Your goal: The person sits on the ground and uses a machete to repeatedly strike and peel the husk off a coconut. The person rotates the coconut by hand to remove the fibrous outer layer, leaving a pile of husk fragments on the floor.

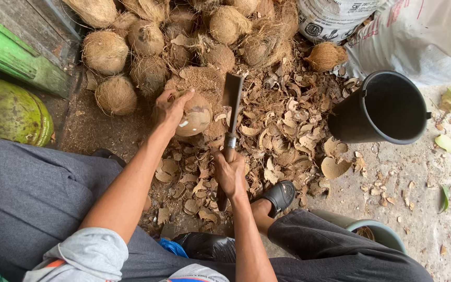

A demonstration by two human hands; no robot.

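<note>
Grey trousers (pixel 22 193) fill the near foreground, knees apart, and both bare arms reach out between them. Far left sits a green gas cylinder (pixel 9 112), with a heap of husked coconuts (pixel 116 94) beyond it.

Left hand (pixel 170 109) now: fingers curled over the top of one coconut (pixel 197 115), gripping it from the left side and pinning it down on the heap of chips. Just beside it, to the right, stands the cleaver (pixel 232 94), blade up, broad and flat. Right hand (pixel 229 175) is wrapped tight around the handle, fingers closed.

And there's the worry: those left fingers lie very near the blade's line. A round, slick shell can roll under a blow, and a glancing stroke would slide straight toward the thumb. I'd also watch the sandal (pixel 279 196), bare toes right by the chip pile (pixel 288 136); a missed swing carries down that way. Loose shell underfoot gives a poor base too.

Further right, a black bucket (pixel 364 112) leans on its side, well apart from the hands.
</note>
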